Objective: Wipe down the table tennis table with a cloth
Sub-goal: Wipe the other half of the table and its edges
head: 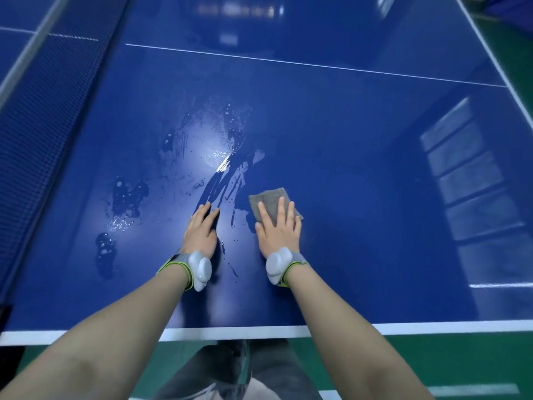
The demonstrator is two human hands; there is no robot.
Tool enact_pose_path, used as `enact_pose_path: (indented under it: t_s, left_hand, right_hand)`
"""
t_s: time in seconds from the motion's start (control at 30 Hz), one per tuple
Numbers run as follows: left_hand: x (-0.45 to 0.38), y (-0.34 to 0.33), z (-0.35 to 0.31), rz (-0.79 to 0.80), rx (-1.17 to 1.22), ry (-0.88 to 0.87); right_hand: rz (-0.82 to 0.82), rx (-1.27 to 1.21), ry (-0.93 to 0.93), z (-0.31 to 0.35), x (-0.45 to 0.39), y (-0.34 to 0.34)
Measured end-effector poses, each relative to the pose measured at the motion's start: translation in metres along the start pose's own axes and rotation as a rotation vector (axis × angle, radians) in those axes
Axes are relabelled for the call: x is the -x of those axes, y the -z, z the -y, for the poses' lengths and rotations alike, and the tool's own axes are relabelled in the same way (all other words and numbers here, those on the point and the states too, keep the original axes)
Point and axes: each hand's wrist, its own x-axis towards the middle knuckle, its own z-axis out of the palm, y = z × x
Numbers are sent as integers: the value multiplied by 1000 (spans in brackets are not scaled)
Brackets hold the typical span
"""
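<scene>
Wet blue table (346, 168); flat right hand (278, 229) presses grey cloth (266, 199), left hand (200, 232) flat.

The right hand (278, 226) lay flat, fingers straight, on a grey cloth (269, 202) on the blue table (375, 183). The left hand (200, 230) rested flat on the bare top just beside it. Water smears (222, 180) lay ahead of the left hand; the net (49, 119) stood further left.
</scene>
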Motion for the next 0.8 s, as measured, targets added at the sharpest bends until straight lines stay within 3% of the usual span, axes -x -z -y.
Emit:
enact_pose_path:
  t_s: [0.2,0.33,0.43,0.53,0.8]
  left_hand:
    - [8,0,7,10,-24,-16]
    - [19,3,13,21,-27,-20]
    - [27,3,19,19,-37,-26]
    - [35,2,21,15,-37,-23]
    - [49,-2,27,8,-69,-44]
  right_hand:
    - [60,3,162,21,32,-9]
    - [-56,54,242,-18,29,-2]
    - [-63,-8,7,-34,35,-4]
    - [-65,-69,-78,-17,43,-9]
    - [-50,-40,263,16,85,-34]
